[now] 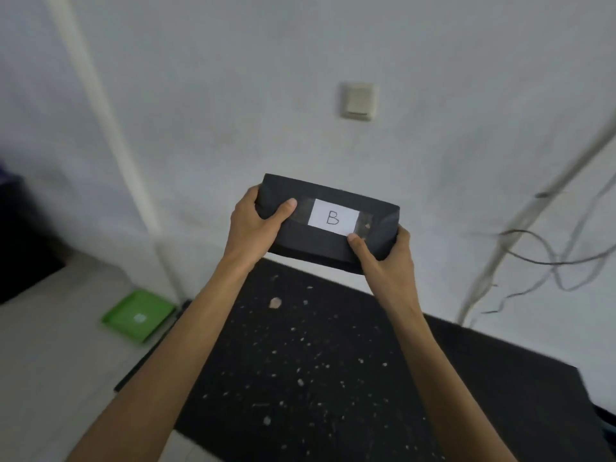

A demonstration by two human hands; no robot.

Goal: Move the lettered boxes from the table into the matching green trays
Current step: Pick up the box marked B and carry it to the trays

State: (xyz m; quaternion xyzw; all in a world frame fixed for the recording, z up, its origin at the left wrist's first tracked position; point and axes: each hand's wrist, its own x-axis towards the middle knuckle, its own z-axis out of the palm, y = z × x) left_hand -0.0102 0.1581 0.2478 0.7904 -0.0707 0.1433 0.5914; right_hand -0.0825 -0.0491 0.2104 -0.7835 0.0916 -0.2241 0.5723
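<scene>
A black box with a white label marked B is held up in the air over the far edge of the black speckled table. My left hand grips its left end, thumb on the front face. My right hand grips its right end, thumb just below the label. A green tray with a small white label lies on the floor to the left, beside the table's corner; its letter is too blurred to read.
A white wall with a light switch stands right behind the table. Loose cables hang along the wall on the right. A dark object sits on the floor at far left.
</scene>
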